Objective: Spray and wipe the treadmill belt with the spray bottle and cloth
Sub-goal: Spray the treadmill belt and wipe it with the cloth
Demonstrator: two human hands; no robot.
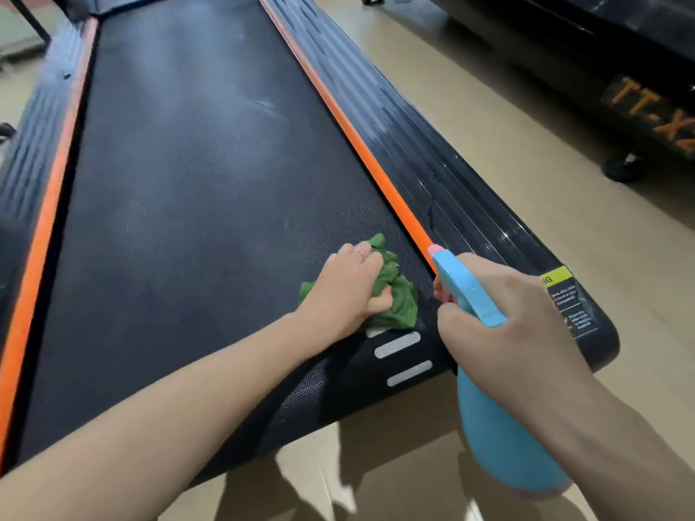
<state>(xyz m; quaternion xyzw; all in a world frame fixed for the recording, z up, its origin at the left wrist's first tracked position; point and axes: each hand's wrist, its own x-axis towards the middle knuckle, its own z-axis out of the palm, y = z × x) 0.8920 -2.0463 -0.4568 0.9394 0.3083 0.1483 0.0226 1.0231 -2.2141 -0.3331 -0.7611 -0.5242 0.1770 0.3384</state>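
Observation:
The black treadmill belt runs away from me between two orange strips. My left hand presses a crumpled green cloth onto the belt near its rear right corner, fingers closed over the fabric. My right hand grips the neck of a light blue spray bottle, held above the belt's rear edge. Its pink-tipped nozzle points forward along the right orange strip. A faint pale streak shows on the belt further up.
A ribbed black side rail with a yellow warning label borders the belt on the right. Beige floor lies beyond it. Another dark machine with orange lettering stands at the upper right. Two grey marks sit near the belt's rear edge.

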